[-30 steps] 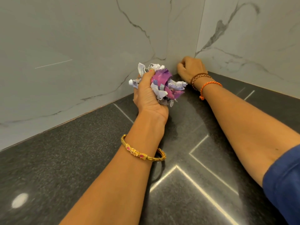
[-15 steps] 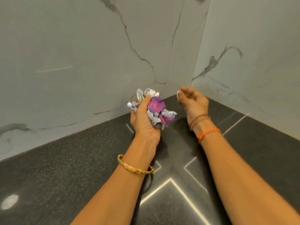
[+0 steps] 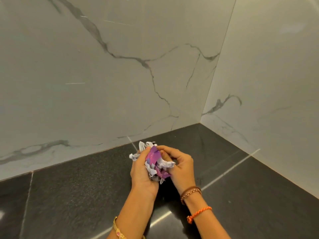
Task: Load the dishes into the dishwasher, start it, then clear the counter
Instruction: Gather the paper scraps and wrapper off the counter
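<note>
- A crumpled paper wad (image 3: 156, 163) is held above the bench (image 3: 69, 195), gripped by the left hand (image 3: 143, 173) and pinched by the right hand (image 3: 181, 167).
- It is judged light, soft and loose; cupping the whole wad is advised.

Purple-white wrappers (image 3: 156, 163); black counter (image 3: 77, 187)

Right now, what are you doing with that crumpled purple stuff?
A person is clearing up at the corner of a dark counter. The left hand grips a crumpled wad of purple and white wrappers, and the right hand pinches it from the other side. Both hands hold the wad above the counter, just in front of the marble wall.
</note>
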